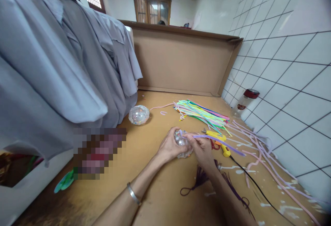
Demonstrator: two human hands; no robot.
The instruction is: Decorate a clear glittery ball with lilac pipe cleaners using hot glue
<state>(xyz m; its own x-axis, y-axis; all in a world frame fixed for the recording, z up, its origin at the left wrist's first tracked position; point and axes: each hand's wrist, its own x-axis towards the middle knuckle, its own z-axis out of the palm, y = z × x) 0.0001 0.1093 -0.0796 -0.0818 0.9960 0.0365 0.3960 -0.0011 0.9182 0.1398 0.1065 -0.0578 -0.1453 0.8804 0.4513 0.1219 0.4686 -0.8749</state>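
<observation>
My left hand (168,146) is wrapped around a clear ball (180,140) with small coloured bits in it, low over the table. Between the thumb and fingers of my right hand (203,150) is a purple pipe cleaner (226,142). One end of it reaches the top of the ball; the other sticks out to the right. Just beyond the right hand lies a yellow glue gun (216,135) with a black cord. Dark purple tassels (200,177) rest beneath the right wrist.
A second clear ball (139,115) sits farther back on the table. Bundled multicoloured pipe cleaners (201,114) lie near a red-lidded bottle (244,102). Loose pink and purple strands (269,164) run along the tiled wall. Grey cloth (77,64) hangs at left; a cardboard panel (181,60) stands behind.
</observation>
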